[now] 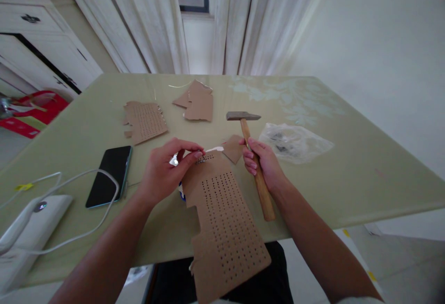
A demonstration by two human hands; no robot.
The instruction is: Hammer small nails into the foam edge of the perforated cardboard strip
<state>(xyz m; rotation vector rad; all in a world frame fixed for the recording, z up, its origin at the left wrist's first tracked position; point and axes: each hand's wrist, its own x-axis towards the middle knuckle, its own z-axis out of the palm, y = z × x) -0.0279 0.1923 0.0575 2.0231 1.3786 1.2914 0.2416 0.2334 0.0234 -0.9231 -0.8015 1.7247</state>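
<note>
Hammer (pixel 256 165) in right hand (pixel 261 162) (left hand (pixel 166 170) on perforated cardboard (pixel 224 223))

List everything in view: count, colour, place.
perforated cardboard sheet: 1, brown, front edge, overhanging
hammer: 1, wooden handle, grey head, centre-right
cardboard pieces: about 4, brown, mid-table
phone: 1, black, left
plastic bag: 1, clear, right
white device: 1, cabled, front-left
table: 1, pale green
left hand: pinching sheet's top edge
right hand: gripping hammer handle
</note>
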